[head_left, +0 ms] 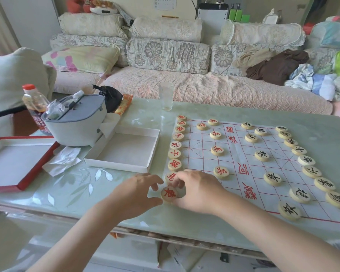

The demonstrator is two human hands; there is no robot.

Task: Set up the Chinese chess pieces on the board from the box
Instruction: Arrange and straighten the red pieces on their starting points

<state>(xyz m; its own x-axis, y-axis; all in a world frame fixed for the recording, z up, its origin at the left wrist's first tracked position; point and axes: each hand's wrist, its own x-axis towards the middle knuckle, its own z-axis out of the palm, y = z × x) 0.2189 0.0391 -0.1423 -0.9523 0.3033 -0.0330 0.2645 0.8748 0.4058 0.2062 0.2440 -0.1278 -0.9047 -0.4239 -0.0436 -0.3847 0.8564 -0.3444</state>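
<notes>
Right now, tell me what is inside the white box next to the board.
The white box shows only its bare white floor, no pieces. Its far left corner is covered by the grey container, so that part cannot be seen.

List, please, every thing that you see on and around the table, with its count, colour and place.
sofa: 1, floral, at the back
table: 1, pale green, before the sofa
board: 1, white with red lines, on the table
red pieces: 14 visible, pale with red characters, board's left part
black pieces: 16, pale with black characters, board's right part
box tray: 1, white, left of the board
lid: 1, white with red rim, table's left end
container: 1, grey and white, behind the box tray
bottle: 1, clear with red cap, beside the container
glass: 1, clear, beyond the board
left hand: 1, open, beside the nearest red piece
right hand: 1, fingers curled onto that piece
</notes>
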